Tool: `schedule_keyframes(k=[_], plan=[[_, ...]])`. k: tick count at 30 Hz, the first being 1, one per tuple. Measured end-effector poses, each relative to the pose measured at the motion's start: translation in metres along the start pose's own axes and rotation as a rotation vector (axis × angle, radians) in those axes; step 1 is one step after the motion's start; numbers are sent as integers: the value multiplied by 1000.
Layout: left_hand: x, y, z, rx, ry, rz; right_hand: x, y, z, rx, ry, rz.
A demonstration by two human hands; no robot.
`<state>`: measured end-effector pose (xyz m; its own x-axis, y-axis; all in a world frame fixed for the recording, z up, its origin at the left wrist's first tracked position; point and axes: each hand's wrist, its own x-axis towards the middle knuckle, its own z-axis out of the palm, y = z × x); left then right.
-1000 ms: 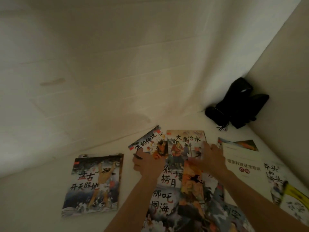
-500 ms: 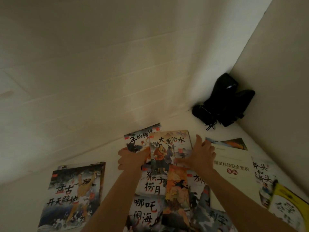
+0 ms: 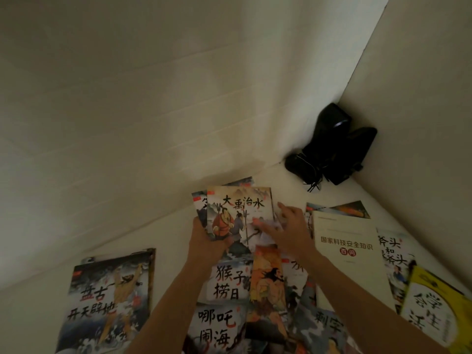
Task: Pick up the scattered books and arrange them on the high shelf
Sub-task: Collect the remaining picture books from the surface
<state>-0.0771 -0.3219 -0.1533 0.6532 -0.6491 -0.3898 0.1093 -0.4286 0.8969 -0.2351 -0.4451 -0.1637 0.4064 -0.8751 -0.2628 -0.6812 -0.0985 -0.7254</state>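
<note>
Since half a second ago, top book (image 3: 238, 215) sits squarer over the one beneath. Left hand (image 3: 207, 241) grips its lower-left corner; right hand (image 3: 288, 229) lies on its right edge, fingers relaxed. Book rests on shelf (image 3: 166, 236).

My books (image 3: 238, 221) have glossy paper covers; the white booklet (image 3: 347, 254) looks matt. The shelf (image 3: 163, 238) is smooth, painted white.

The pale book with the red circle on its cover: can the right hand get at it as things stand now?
Probably yes. The pale book lies face up just beside the right hand, with nothing on its cover. That hand rests with straight fingers on the illustrated book, so it would have to leave that first.
</note>
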Motion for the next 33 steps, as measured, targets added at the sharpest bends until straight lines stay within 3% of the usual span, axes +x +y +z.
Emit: schedule_keyframes(k=[6,10,17,22,29,33], plan=[[0,28,-37,-50,11,196,-28,2,-29,114,-265,-54],[-8,41,-56,23,-17,303,-34,-17,-16,160,-93,-166],[-11,80,-79,-24,-43,505,-51,-54,-7,511,-146,-222],[-15,71,-87,66,-84,487,-63,-56,23,308,-97,-221],[-6,54,-110,-38,-58,382,-72,-66,9,417,-125,-245],[-11,68,-111,-178,-66,392,-77,-76,2,477,-28,-303]])
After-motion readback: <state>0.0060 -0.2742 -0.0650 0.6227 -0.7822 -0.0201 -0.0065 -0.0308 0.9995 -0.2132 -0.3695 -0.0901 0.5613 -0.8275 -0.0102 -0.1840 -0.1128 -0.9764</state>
